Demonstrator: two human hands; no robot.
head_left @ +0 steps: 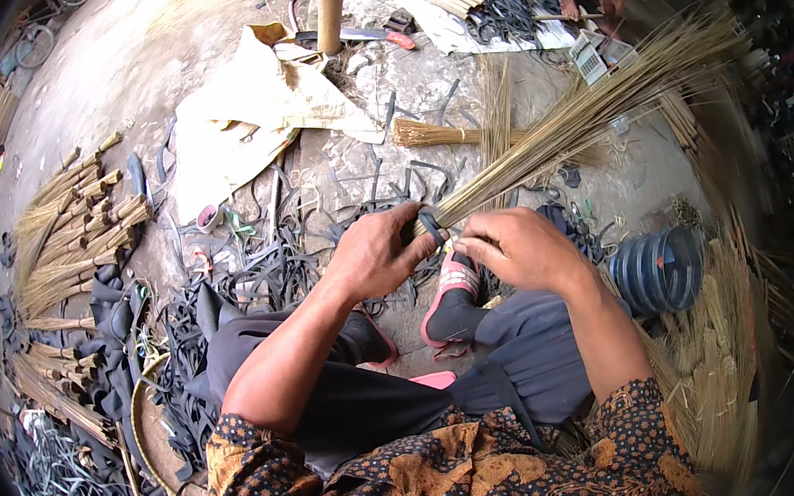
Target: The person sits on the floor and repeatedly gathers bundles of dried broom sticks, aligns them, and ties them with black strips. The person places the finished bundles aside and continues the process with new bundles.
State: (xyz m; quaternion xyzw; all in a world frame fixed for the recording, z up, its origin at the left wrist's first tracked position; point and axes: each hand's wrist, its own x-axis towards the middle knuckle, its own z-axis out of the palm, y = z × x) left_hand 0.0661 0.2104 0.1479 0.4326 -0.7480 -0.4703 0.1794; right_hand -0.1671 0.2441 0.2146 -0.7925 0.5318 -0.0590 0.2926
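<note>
A long bundle of thin straw-coloured sticks (590, 110) slants up to the far right from between my hands. My left hand (376, 254) is closed round its narrow end, thumb and fingers by a dark rubber-like strip (431, 225) wrapped there. Close beside that wrapping, my right hand (525, 247) is bent with thumb and forefinger pinched together; what lies between the fingertips is too small to make out. Below the hands are my feet in pink sandals (452, 281) and dark socks.
Dark strips (265, 275) litter the ground ahead. Tied stick bundles (84, 229) lie at left; another bundle (437, 132) lies ahead. Beyond are a pale sack (225, 120), a wooden post (332, 6) and a knife (359, 36). A bluish plastic container (659, 271) sits right. Another person's hands (591, 7) work far right.
</note>
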